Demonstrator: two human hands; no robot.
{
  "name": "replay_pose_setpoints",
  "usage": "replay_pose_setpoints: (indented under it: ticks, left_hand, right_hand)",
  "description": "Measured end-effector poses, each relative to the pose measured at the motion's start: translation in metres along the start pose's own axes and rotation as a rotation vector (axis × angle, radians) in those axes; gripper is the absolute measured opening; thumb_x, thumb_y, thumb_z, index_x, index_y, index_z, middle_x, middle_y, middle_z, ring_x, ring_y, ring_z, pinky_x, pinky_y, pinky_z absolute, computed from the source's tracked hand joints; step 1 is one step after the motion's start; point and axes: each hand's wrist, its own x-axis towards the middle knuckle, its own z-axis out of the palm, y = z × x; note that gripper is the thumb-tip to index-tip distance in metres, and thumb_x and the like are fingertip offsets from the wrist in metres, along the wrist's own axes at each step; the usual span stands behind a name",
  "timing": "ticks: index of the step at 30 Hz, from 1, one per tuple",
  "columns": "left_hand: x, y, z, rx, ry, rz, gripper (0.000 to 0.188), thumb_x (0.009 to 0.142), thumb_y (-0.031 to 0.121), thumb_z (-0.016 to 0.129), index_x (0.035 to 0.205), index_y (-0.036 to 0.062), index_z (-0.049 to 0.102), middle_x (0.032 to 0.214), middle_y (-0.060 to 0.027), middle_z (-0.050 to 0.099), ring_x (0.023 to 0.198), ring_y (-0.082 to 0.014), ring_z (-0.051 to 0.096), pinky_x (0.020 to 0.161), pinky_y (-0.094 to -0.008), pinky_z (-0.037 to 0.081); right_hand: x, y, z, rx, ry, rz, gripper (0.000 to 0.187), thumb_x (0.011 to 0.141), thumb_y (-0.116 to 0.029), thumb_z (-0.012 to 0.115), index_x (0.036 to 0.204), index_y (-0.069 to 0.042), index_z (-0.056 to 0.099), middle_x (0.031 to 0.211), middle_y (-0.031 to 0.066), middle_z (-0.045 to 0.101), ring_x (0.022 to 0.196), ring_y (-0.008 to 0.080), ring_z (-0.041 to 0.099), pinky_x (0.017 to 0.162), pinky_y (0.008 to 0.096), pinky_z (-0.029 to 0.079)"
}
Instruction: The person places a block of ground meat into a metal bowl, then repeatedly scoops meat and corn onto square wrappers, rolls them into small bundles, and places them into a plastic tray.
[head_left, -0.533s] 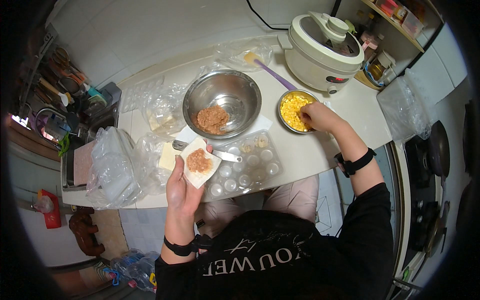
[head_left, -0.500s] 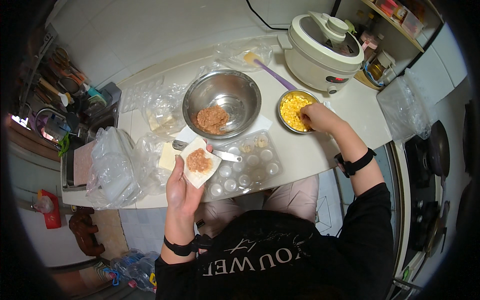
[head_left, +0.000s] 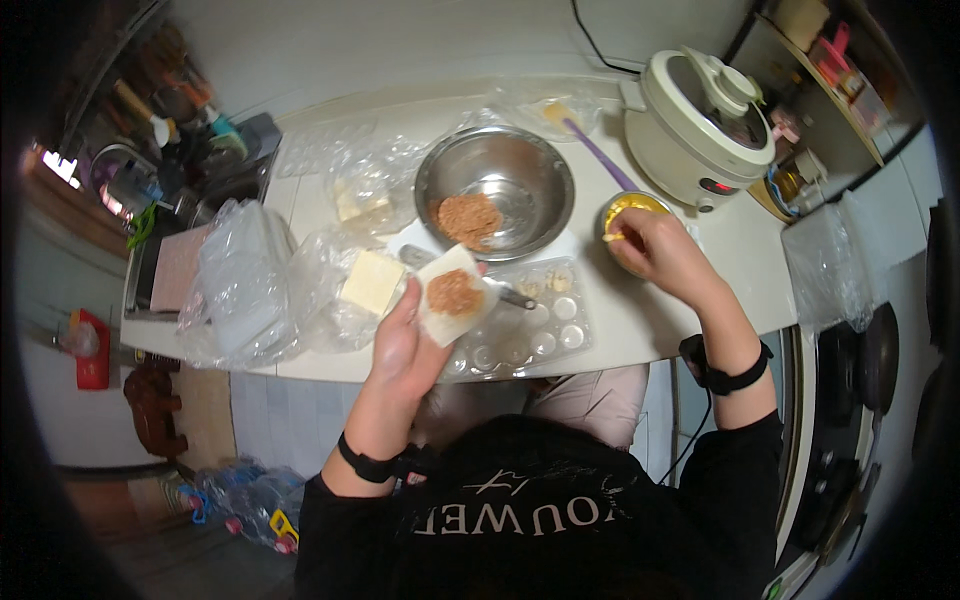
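Over the white counter (head_left: 640, 330), seen from the head camera, the left hand (head_left: 400, 345) lies palm up, cupping a square dumpling wrapper (head_left: 452, 300) with a mound of brown filling (head_left: 455, 292) on it; that hand looks unmoved from half a second ago. At about two o'clock from it, the right hand (head_left: 655, 250) is bunched with fingertips down in the small yellow bowl (head_left: 625, 215), so whether it pinches anything I cannot tell. It has stayed at the bowl, shifting only slightly. At twelve o'clock from the wrapper stands the steel mixing bowl (head_left: 495, 185) with more filling. A clear plastic tray (head_left: 530, 325) lies at three o'clock, a spoon (head_left: 505, 293) across it.
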Motion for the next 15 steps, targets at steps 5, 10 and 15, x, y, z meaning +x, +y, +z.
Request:
replay_pose_setpoints:
  ticks: [5,10,15]
  left_hand:
    - [-0.001,-0.010,0.009,0.137,0.066,-0.023,0.054,0.104,0.037,0.024,0.141,-0.0016,0.033,0.141,-0.0168,0.043,0.131,-0.0290,0.041,0.112,-0.0409,0.029]
    - [-0.008,-0.009,0.002,0.137,0.063,-0.078,0.051,0.102,0.041,0.029,0.133,0.0015,0.041,0.126,-0.0098,0.053,0.119,-0.0240,0.050,0.105,-0.0404,0.035]
    - [-0.008,-0.007,-0.002,0.110,-0.050,-0.056,0.054,0.104,0.040,0.021,0.135,-0.0012,0.037,0.131,-0.0126,0.049,0.124,-0.0247,0.046,0.107,-0.0401,0.033]
  right_hand:
    - [0.024,-0.092,0.028,0.117,-0.077,-0.342,0.010,0.081,-0.005,0.064,0.089,0.000,0.060,0.079,0.0162,0.059,0.074,0.0328,0.060,0.064,0.0391,0.048]
    - [0.043,-0.122,0.054,0.027,-0.205,-0.414,0.009,0.080,-0.002,0.061,0.088,0.001,0.061,0.080,0.0157,0.057,0.077,0.0342,0.060,0.068,0.0400,0.049]
    - [0.049,-0.128,0.056,0.004,-0.180,-0.431,0.010,0.077,0.000,0.059,0.087,0.001,0.061,0.081,0.0161,0.058,0.078,0.0351,0.060,0.069,0.0408,0.050]
